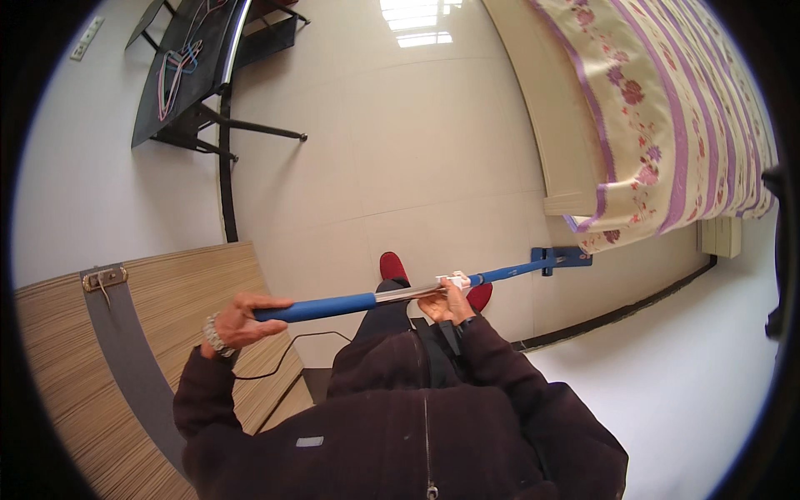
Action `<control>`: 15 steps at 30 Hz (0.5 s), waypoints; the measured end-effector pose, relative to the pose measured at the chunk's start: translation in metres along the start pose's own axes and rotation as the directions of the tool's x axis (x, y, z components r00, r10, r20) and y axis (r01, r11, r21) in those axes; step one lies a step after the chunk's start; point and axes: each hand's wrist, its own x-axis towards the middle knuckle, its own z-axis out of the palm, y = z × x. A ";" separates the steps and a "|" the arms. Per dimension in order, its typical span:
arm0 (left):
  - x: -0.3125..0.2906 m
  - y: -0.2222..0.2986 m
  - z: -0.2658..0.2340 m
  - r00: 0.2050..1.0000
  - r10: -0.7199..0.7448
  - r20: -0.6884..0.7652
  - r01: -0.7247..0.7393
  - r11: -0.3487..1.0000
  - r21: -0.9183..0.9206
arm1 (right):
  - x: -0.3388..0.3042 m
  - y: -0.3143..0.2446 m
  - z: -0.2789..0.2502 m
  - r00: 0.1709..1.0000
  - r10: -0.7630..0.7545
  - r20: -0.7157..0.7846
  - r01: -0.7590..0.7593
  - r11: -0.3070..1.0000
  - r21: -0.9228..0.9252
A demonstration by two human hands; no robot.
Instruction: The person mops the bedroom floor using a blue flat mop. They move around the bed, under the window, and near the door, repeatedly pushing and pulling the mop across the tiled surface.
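A long pole with a blue grip (329, 308), a bare metal middle and a blue lower tube lies level across my body, like a flat mop. Its flat blue head (573, 257) is at the right, near the floor by the bed. My left hand (242, 322), wearing a metal watch, is closed round the grip's left end. Under the middle of the pole, my right hand (448, 306) is closed on it beside a small white piece (454, 279). I cannot tell whether that piece is part of the pole or loose.
A bed with a flowered, purple-striped cover (646, 108) stands at the right. Black racks with hangers (179, 62) are at the far left. A wood-grain cabinet (75, 350) with a grey strap is near my left arm. My red shoes (392, 267) stand on pale floor tiles.
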 end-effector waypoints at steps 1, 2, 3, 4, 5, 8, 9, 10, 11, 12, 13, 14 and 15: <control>-0.009 -0.009 -0.015 0.998 -0.005 -0.061 0.002 0.999 -0.045 | 0.010 0.014 0.014 0.999 0.034 -0.020 -0.032 0.998 0.053; -0.018 -0.017 -0.027 0.993 -0.012 -0.121 0.002 0.996 -0.089 | 0.019 0.028 0.028 0.995 0.083 0.054 -0.089 0.989 0.115; -0.028 -0.024 -0.038 0.984 -0.024 -0.174 0.001 0.991 -0.133 | 0.026 0.039 0.041 0.991 0.130 0.035 -0.132 0.990 0.048; -0.040 -0.030 -0.049 0.970 -0.051 -0.238 0.025 0.993 -0.111 | 0.033 0.052 0.054 0.990 0.140 0.033 -0.139 0.990 -0.012; -0.051 -0.035 -0.061 0.951 -0.073 -0.299 0.047 0.995 -0.092 | 0.039 0.063 0.068 0.987 0.149 0.063 -0.146 0.988 -0.051; -0.093 -0.046 -0.080 0.860 -0.186 -0.476 0.161 0.983 -0.092 | 0.049 0.095 0.107 0.966 0.254 0.050 -0.249 0.965 -0.077; -0.107 -0.049 -0.084 0.819 -0.177 -0.545 0.177 0.983 -0.053 | 0.050 0.104 0.119 0.951 0.285 0.115 -0.272 0.955 -0.122; -0.120 -0.053 -0.086 0.786 -0.209 -0.582 0.186 0.977 -0.100 | 0.050 0.112 0.131 0.947 0.294 0.130 -0.272 0.948 -0.169; -0.133 -0.056 -0.086 0.757 -0.195 -0.624 0.171 0.980 -0.099 | 0.049 0.119 0.141 0.941 0.330 0.069 -0.306 0.923 -0.235; -0.143 -0.059 -0.085 0.734 -0.171 -0.657 0.152 0.985 -0.086 | 0.046 0.124 0.150 0.923 0.378 0.076 -0.345 0.898 -0.274; -0.151 -0.062 -0.083 0.706 -0.203 -0.678 0.147 0.979 -0.140 | 0.043 0.128 0.158 0.911 0.410 0.043 -0.384 0.881 -0.275; -0.158 -0.064 -0.082 0.687 -0.227 -0.691 0.138 0.974 -0.182 | 0.040 0.130 0.165 0.897 0.441 0.011 -0.415 0.852 -0.318; -0.162 -0.065 -0.081 0.670 -0.227 -0.707 0.100 0.971 -0.217 | 0.035 0.131 0.172 0.894 0.448 0.009 -0.422 0.848 -0.322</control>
